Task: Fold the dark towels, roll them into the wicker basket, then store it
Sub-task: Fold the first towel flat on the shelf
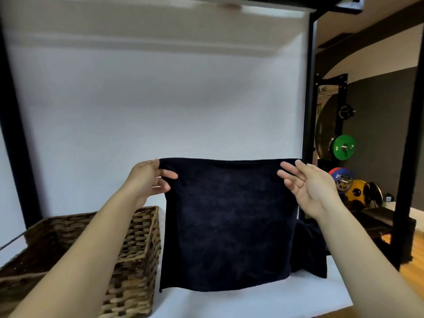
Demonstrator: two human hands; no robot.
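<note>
Nearest on the left stands the wicker basket, on the white table; its inside is dim, and I cannot tell whether any rolled towel lies in it. Just right of it, in the middle of the view, a dark towel hangs spread out flat, its lower edge touching or almost touching the table top. Behind its right side a second dark towel lies in a loose heap on the table.

The left hand pinches the hanging towel's upper left corner between thumb and fingers. The right hand holds the upper right corner; its palm faces the camera with the lower fingers spread, and the pinch itself seems to be at the thumb and forefinger, though the towel edge partly hides it.

Farther off are a white backdrop within a black frame, and at far right weight plates on a rack.

Judging by this, the folding step is just beginning: the towel is held open, unfolded. The next move likely calls for bringing the two corners together, or laying the towel flat on the table, keeping the edges aligned so the later roll stays even.
</note>
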